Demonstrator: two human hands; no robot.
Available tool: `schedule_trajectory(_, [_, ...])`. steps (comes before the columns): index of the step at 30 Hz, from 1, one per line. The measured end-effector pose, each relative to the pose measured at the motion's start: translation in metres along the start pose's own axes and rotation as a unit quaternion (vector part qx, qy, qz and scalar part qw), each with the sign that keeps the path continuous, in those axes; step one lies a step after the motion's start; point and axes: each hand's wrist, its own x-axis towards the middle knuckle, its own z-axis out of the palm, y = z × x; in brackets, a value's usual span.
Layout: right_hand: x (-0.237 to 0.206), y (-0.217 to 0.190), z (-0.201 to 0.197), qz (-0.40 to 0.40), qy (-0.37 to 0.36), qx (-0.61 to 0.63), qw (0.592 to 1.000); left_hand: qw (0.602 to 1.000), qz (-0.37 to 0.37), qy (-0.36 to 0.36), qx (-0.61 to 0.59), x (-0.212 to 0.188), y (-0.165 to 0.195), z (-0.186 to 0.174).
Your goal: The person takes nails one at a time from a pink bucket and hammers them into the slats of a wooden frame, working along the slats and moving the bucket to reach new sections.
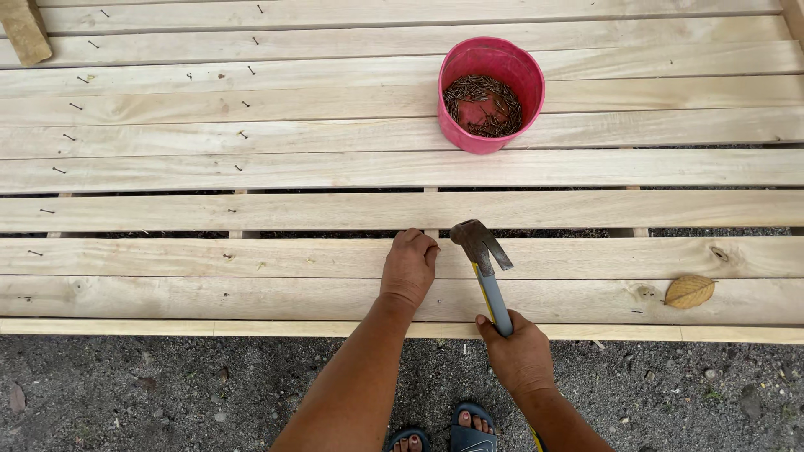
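Head view: hammer [484, 264] gripped by right hand [519, 356], left hand [409, 269] perhaps pinching a nail.

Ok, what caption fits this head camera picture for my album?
Left hand pinching at a wooden plank, right hand holding a hammer, pink bucket of nails behind.

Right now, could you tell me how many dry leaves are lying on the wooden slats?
1: a dry brown leaf lies on the nearest wide slat, to the right of the hammer. Others may lie outside the view.

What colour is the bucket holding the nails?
Pink bucket, seen best in the head view.
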Motion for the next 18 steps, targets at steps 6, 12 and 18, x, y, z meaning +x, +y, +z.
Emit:
schedule_trajectory(6, [0.0033, 0.0084, 0.0022, -0.006, 0.000, 0.028, 1.000, 1.000, 0.017, 0.004, 0.003, -0.0029, -0.0011, 0.0060])
schedule_trajectory(12, [0.0015, 0.0098, 0.0023, -0.024, -0.014, 0.002, 1.000, 0.999, -0.041, -0.024, -0.001, 0.0034, -0.0016, 0.0071])
schedule_trajectory(18, [-0.0022, 0.0028, 0.0039, -0.013, -0.051, -0.027, 0.998, 0.997, -0.053, -0.035, 0.041, 0.0048, 0.0015, 0.0059])
